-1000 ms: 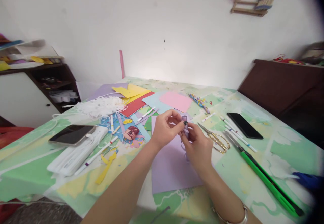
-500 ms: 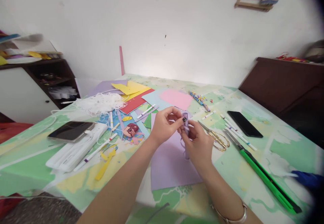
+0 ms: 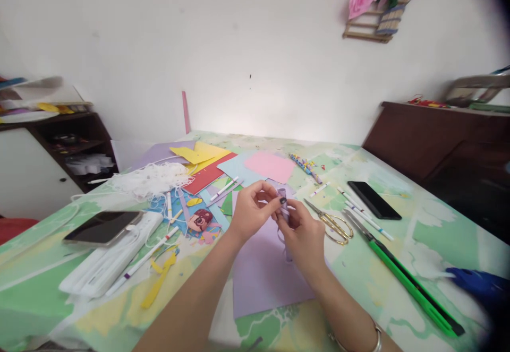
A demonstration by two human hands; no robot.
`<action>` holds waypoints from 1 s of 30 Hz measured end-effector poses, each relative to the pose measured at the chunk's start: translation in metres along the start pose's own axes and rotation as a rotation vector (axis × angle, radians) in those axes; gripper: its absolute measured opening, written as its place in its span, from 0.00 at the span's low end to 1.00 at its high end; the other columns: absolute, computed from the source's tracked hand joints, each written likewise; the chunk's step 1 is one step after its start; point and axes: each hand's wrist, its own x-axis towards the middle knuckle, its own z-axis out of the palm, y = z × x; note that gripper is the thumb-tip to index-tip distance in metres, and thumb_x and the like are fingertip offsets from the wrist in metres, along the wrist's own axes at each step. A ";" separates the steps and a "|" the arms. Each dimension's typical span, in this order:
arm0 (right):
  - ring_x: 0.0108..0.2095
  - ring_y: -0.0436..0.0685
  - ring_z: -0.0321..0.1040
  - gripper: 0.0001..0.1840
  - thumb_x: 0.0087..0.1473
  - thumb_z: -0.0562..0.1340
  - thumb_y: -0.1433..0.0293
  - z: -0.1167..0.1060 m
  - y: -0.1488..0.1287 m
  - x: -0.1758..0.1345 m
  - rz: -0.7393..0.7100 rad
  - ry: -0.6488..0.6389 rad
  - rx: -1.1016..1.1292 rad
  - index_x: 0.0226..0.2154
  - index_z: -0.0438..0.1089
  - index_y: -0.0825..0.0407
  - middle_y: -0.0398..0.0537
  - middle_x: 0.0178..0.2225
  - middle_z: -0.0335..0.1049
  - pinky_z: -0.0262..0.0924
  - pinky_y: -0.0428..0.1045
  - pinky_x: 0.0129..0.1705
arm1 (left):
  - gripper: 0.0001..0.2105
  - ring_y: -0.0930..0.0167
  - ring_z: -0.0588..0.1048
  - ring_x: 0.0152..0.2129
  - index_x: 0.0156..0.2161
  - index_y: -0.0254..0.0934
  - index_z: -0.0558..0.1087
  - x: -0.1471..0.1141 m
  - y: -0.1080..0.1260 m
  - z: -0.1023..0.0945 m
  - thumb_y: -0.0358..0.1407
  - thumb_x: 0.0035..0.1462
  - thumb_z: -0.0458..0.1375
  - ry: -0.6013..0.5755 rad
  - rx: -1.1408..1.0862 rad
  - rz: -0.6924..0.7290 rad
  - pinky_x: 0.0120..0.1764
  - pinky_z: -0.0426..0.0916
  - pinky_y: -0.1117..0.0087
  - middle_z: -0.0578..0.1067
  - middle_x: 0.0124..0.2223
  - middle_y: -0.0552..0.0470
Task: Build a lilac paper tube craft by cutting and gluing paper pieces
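Observation:
Both hands meet around an upright tube of rolled purple paper (image 3: 288, 254) over a flat purple sheet (image 3: 258, 283). My left hand (image 3: 253, 214) pinches the tube near its top, thumb pressed against it. Lower down, my right hand (image 3: 305, 238) wraps its fingers around the same tube. A thin purple paper strip (image 3: 280, 237) curls out beside the tube, partly hidden by the fingers. Gold-handled scissors (image 3: 337, 227) lie just right of my right hand. Farther right lies a green utility knife (image 3: 410, 272) with its blade out.
At left are a phone (image 3: 103, 227) on a white power strip (image 3: 111, 262), tangled white string (image 3: 153, 179) and paper scraps. Coloured sheets (image 3: 211, 174) and a decorated paper stick (image 3: 306, 168) lie toward the wall. White pens and a black phone (image 3: 373, 199) are at right.
The view has tilted up and shifted slightly right, so the table sits lower in the picture. Both hands keep their hold on the tube, with little visible movement.

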 end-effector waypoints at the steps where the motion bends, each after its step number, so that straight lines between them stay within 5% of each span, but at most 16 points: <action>1: 0.20 0.50 0.67 0.09 0.52 0.59 0.68 0.000 -0.001 0.001 0.030 -0.015 0.039 0.37 0.66 0.51 0.41 0.25 0.74 0.58 0.43 0.22 | 0.10 0.75 0.71 0.17 0.27 0.33 0.66 0.000 0.000 0.000 0.34 0.43 0.64 -0.001 -0.003 -0.005 0.21 0.69 0.74 0.70 0.21 0.55; 7: 0.27 0.55 0.71 0.13 0.47 0.63 0.65 -0.004 -0.005 0.013 0.271 -0.159 0.552 0.36 0.68 0.53 0.45 0.25 0.73 0.66 0.49 0.32 | 0.09 0.74 0.71 0.15 0.30 0.33 0.68 0.000 0.003 -0.002 0.36 0.47 0.63 0.000 -0.057 0.018 0.20 0.69 0.72 0.71 0.21 0.54; 11: 0.31 0.56 0.73 0.17 0.43 0.66 0.63 -0.010 -0.005 0.020 0.429 -0.234 0.872 0.36 0.69 0.54 0.50 0.33 0.75 0.66 0.52 0.37 | 0.08 0.74 0.73 0.19 0.32 0.32 0.70 0.003 0.001 -0.007 0.36 0.50 0.60 0.112 -0.112 0.089 0.19 0.67 0.74 0.73 0.28 0.51; 23: 0.30 0.56 0.74 0.20 0.37 0.70 0.65 -0.014 0.003 0.026 0.421 -0.102 0.902 0.35 0.71 0.55 0.51 0.33 0.75 0.66 0.53 0.40 | 0.11 0.73 0.75 0.22 0.37 0.32 0.72 0.006 0.000 -0.009 0.32 0.46 0.61 0.184 -0.079 0.024 0.20 0.67 0.75 0.77 0.38 0.46; 30: 0.30 0.57 0.74 0.19 0.35 0.71 0.67 -0.015 0.006 0.029 0.444 -0.062 0.904 0.33 0.71 0.55 0.49 0.32 0.76 0.67 0.55 0.42 | 0.14 0.67 0.79 0.28 0.35 0.31 0.74 0.007 -0.009 -0.012 0.35 0.41 0.66 0.178 -0.119 -0.095 0.33 0.73 0.69 0.79 0.33 0.44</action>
